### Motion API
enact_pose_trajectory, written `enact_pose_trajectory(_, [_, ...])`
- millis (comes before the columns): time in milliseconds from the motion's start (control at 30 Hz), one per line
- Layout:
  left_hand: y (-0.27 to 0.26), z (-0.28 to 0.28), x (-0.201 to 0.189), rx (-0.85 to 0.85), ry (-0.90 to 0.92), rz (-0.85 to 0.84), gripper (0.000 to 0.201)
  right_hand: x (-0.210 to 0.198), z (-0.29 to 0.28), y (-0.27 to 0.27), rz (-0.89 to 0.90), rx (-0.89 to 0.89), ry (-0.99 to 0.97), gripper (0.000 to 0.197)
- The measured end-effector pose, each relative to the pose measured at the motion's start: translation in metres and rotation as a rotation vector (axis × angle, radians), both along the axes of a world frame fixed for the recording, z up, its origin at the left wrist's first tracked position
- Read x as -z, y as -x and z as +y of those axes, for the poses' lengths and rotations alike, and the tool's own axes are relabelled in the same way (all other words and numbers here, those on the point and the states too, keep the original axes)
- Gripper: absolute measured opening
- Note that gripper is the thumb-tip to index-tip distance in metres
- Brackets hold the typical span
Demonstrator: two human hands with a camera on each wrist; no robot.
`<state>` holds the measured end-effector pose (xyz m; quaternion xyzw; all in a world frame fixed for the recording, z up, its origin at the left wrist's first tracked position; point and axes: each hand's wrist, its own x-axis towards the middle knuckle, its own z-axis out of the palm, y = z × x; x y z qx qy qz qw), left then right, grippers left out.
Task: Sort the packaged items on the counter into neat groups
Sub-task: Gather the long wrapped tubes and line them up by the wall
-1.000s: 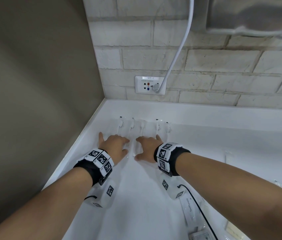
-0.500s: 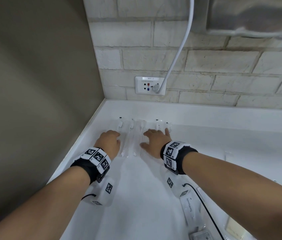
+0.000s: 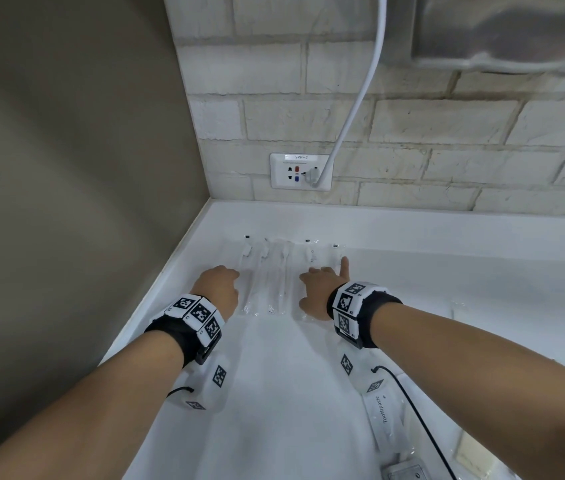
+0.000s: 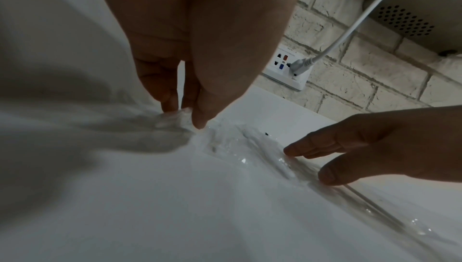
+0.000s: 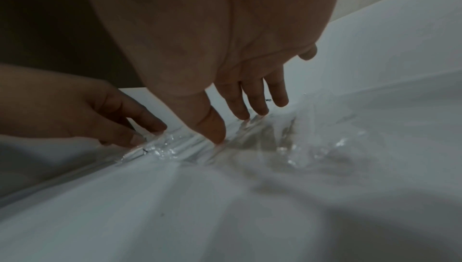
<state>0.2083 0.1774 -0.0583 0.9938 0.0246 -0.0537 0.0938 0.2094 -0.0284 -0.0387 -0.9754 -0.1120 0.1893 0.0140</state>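
Note:
Several clear-wrapped toothbrushes [image 3: 274, 275] lie side by side in a row at the back left corner of the white counter [image 3: 291, 393]. My left hand [image 3: 229, 278] is at the row's left edge, its fingertips [image 4: 172, 102] touching the crinkled wrapper [image 4: 175, 118]. My right hand [image 3: 322, 282] lies on the row's right part. Its fingers [image 5: 257, 106] are spread and its thumb presses the plastic [image 5: 275, 140]. The middle packets show between the two hands. Neither hand grips anything.
A beige side wall [image 3: 66, 168] borders the counter on the left, brick wall behind. A wall socket [image 3: 300, 171] holds a white plug and cable. A metal appliance [image 3: 509, 29] hangs top right. A toothpaste packet [image 3: 383, 417] and other packets lie front right.
Both hands have moved forward and apart, from close together over the middle of the row to its two sides. The middle packets are now uncovered.

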Motion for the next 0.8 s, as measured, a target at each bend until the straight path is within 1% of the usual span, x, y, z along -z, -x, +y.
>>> enact_pose_trajectory(100, [0.002, 0.0, 0.001, -0.005, 0.015, -0.007, 0.047, -0.001, 0.001, 0.001, 0.002, -0.001, -0.018, 0.05])
enact_pose_trajectory(333, [0.004, -0.004, 0.0, -0.03, 0.032, -0.007, 0.046, 0.001, -0.002, 0.003, -0.003, 0.006, -0.058, 0.051])
enact_pose_trajectory(500, [0.004, -0.003, -0.001, -0.044, 0.044, -0.026, 0.045, 0.003, -0.007, 0.003, -0.06, -0.027, -0.084, 0.064])
enact_pose_trajectory(567, [0.006, -0.004, -0.003, -0.049, 0.015, -0.038, 0.045, 0.003, -0.011, 0.002, -0.089, -0.015, -0.112, 0.065])
enact_pose_trajectory(633, [0.01, -0.009, -0.007, -0.046, -0.032, -0.091, 0.044, 0.002, -0.017, 0.001, -0.12, 0.01, -0.153, 0.065])
enact_pose_trajectory(700, [0.011, -0.016, -0.013, -0.014, -0.019, -0.166, 0.043, -0.001, -0.027, -0.001, -0.14, 0.039, -0.163, 0.067])
enact_pose_trajectory(800, [0.01, -0.035, -0.02, 0.113, 0.02, -0.231, 0.041, -0.006, -0.048, -0.004, -0.085, 0.085, -0.145, 0.075])
